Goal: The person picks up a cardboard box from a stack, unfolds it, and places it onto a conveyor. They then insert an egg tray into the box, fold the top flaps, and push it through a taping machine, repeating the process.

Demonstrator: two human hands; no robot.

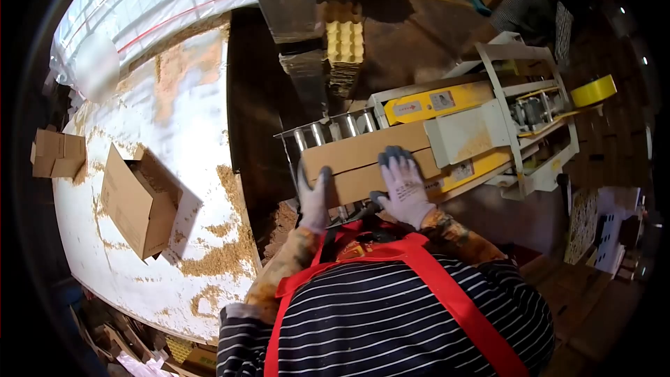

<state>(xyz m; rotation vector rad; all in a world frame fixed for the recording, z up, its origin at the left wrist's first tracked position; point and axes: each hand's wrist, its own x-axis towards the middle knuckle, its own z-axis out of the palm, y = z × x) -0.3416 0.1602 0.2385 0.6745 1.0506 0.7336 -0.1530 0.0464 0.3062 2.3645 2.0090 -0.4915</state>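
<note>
A cardboard box [363, 152] lies on the metal rollers with its two top flaps folded in and a narrow seam between them. Its right end reaches under the metal plate of a carton sealing machine [471, 132]. My left hand [314, 197], in a grey-tipped white glove, grips the box's left end, thumb over the near corner and fingers along the edge. Gloved the same way, my right hand [405, 185] rests flat on the near flap, fingers stretched forward. The box's underside is hidden.
To the left, an open cardboard box [136, 202] and smaller boxes [57, 153] stand on a white table [202, 126] strewn with sawdust-like crumbs. Behind the rollers are a post [283, 0] and stacked yellow egg trays [345, 42]. A yellow tape roll [593, 91] sits on the machine's right.
</note>
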